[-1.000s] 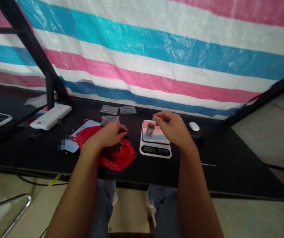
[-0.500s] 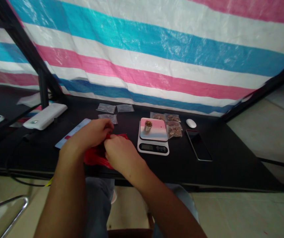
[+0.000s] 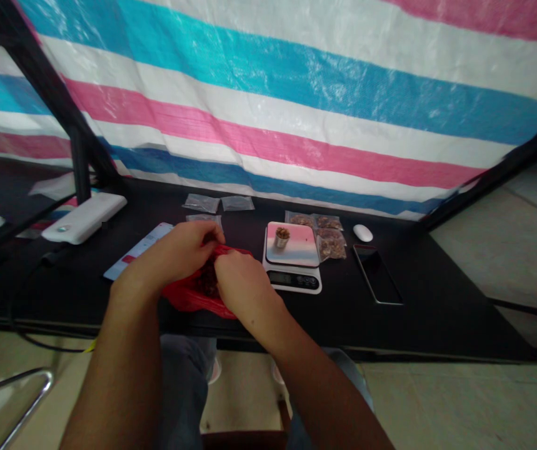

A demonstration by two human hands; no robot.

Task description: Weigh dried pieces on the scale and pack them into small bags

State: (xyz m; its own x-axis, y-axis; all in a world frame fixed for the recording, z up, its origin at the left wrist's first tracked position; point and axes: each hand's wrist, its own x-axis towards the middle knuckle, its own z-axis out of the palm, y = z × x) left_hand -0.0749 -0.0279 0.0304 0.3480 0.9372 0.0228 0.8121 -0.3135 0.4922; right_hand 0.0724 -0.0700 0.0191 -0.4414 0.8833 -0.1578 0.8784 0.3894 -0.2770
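Observation:
A red plastic bag (image 3: 188, 296) lies near the table's front edge, its mouth spread and dark brown bits (image 3: 208, 279) showing inside. My left hand (image 3: 197, 244) is closed on the far rim of the bag. My right hand (image 3: 240, 275) is closed at the bag's right side, gripping its rim; the fingertips are hidden behind the hand. Just right of the bag stands a white digital scale (image 3: 291, 281). On its shiny plate sits a small metal cup (image 3: 282, 240) heaped with brown pieces.
Several filled clear bags (image 3: 331, 244) lie right of the scale, near a white mouse (image 3: 362, 233) and a phone (image 3: 377, 275). Flat clear bags (image 3: 201, 202) lie at the back. At left are a light-coloured card (image 3: 141, 247) and a white oblong device (image 3: 85, 219).
Both hands have moved a little to the right with the red bag. Its mouth is wider, and the brown contents now show between the hands.

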